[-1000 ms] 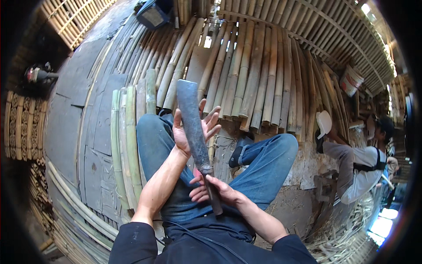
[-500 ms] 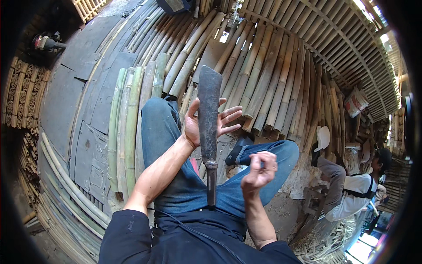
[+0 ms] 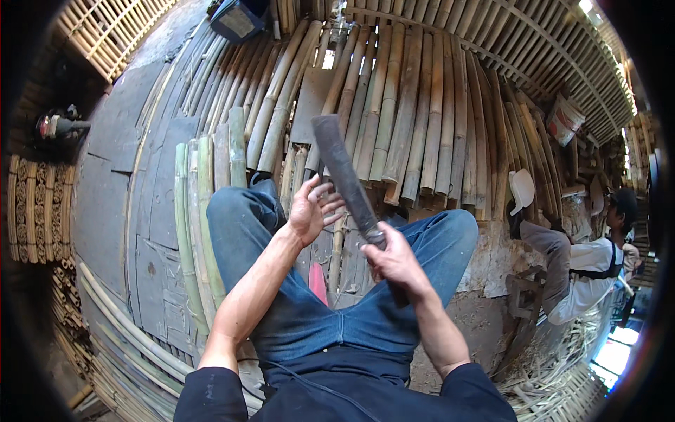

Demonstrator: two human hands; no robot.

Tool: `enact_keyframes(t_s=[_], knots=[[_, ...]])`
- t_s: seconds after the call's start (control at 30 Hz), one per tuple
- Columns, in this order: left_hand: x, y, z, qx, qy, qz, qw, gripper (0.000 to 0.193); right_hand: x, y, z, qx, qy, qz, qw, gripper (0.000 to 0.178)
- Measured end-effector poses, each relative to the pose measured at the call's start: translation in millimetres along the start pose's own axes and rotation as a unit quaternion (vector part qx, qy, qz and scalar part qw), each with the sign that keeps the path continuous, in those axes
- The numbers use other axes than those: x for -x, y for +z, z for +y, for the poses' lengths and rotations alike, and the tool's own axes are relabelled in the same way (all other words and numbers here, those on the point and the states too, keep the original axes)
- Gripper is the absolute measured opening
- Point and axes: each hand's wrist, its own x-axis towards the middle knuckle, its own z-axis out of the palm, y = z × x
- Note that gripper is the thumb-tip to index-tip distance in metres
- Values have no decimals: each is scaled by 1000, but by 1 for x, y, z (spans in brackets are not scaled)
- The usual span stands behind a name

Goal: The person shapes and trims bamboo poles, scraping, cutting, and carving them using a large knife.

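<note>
A machete [image 3: 346,172] with a long dark blade slants above my spread knees, its tip pointing up and to the left. My right hand [image 3: 394,259] is wrapped round the handle, just below where the blade begins. Beside the blade, on its left, my left hand [image 3: 311,212] is raised with the fingers apart and nothing in it. A narrow gap seems to lie between those fingertips and the blade. Between my legs a pink-red object [image 3: 318,283] shows on the ground; its kind is unclear.
Bamboo poles [image 3: 415,119] lie in a long row ahead of me. Greenish bamboo lengths [image 3: 191,211] are at my left knee. Stacked bamboo bundles [image 3: 42,207] stand far left, and a blue container [image 3: 238,21] at the back. Another person [image 3: 590,260] sits at the right near bamboo shavings [image 3: 562,362].
My right hand has closed on the machete's handle and the blade has tilted to the left. My left hand, behind the blade before, is now beside it. The view has shifted slightly.
</note>
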Motion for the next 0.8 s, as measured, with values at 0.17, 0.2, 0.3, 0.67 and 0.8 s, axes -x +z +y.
enact_keyframes(t_s=[0.17, 0.2, 0.3, 0.67, 0.8], knots=[[-63, -16, -23, -41, -78, 82, 993, 83, -40, -75, -7, -82, 20, 80, 993, 38], [-84, -21, -30, -76, -78, 109, 988, 82, -52, -89, 0, -103, 32, 95, 990, 36], [-151, -44, -53, -155, -79, 163, 971, 68, -85, -129, 51, 182, -31, 237, 954, 29], [-332, -138, -88, -358, -82, 304, 879, 58, -75, -152, -15, -155, 162, 178, 958, 22], [-378, -110, -125, -511, -4, 249, 823, 70, -85, -156, -24, -195, 195, 174, 945, 28]])
